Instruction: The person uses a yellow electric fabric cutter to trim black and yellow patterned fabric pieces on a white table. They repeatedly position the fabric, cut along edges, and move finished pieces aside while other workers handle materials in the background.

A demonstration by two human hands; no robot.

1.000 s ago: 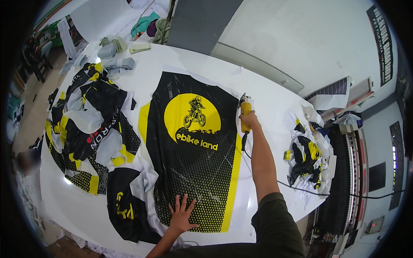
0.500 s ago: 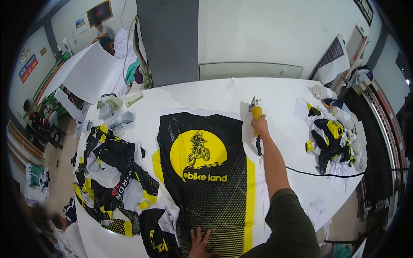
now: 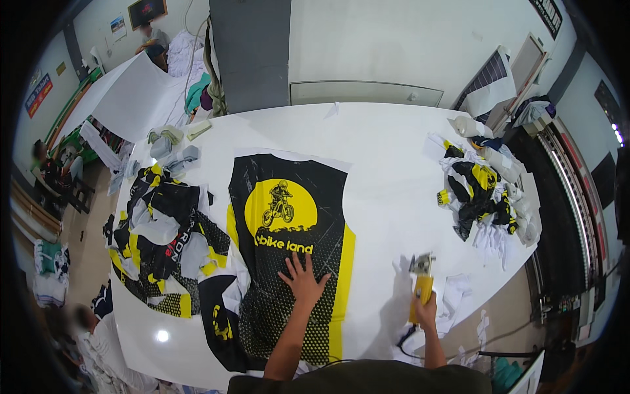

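Observation:
A black and yellow printed shirt panel [image 3: 269, 289], with a motorbike in a yellow circle, lies flat at the middle of the white table. On its lower half my left hand [image 3: 306, 282] rests palm down, fingers spread. To the right, my right hand [image 3: 426, 311] grips a yellow handheld electric fabric cutter [image 3: 423, 287] by its body. The cutter's metal head [image 3: 422, 264] points away from me. It casts a shadow on the table, apart from the panel. A dark cord [image 3: 405, 338] trails from its near end.
Heaped cut fabric pieces [image 3: 164, 230] cover the table's left side, and another pile of scraps [image 3: 479, 190] lies at the far right. White scraps [image 3: 456, 295] sit by the right edge. People [image 3: 56, 164] are seated or bent beyond the table's left side.
My right hand has drawn the cutter back toward me and rightward, off the panel's far right edge. My left hand has slid forward up the panel. The whole view has shifted somewhat.

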